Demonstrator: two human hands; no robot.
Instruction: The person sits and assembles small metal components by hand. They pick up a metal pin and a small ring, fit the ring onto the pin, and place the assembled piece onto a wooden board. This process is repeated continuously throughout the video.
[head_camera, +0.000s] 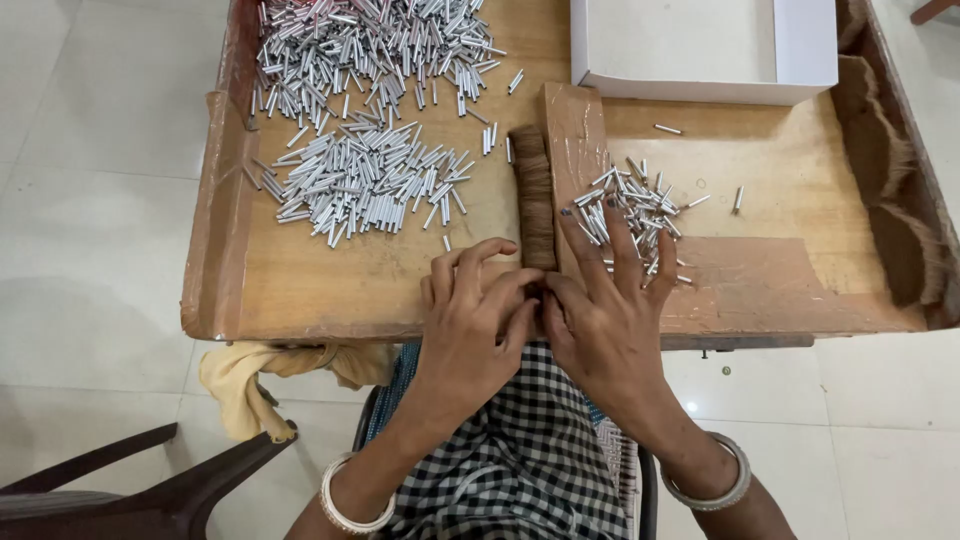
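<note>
We see both hands meeting at the near edge of a shallow wooden tray (300, 290), right where a bundle of brown fibres (535, 195) lies along the middle divider. Our left hand (470, 330) curls its fingers inward, the fingertips pressed against the near end of the bundle; it looks pinched around something small there, but we cannot tell exactly what sits between the fingertips. Our right hand (605, 320) touches the left at the thumb side, while its other fingers spread out flat and open over the tray floor, the tips reaching into a small scatter of short metal tubes (635, 210) on the right side of the divider. Whether the right thumb grips the fibres is hidden by the left hand.

On the left side of the tray lie two much larger heaps of the same silver tubes (360, 180), one near the far rim and one nearer the middle, well apart from the hands. A white cardboard box (805, 50) stands open at the far right of the tray. Each wrist wears a pale bangle (345, 510). Below the tray we see a black-and-white checked cloth (520, 460) over the lap, a yellow rag (245, 380) hanging under the tray's left corner, and a dark chair arm (150, 490) at lower left.
</note>
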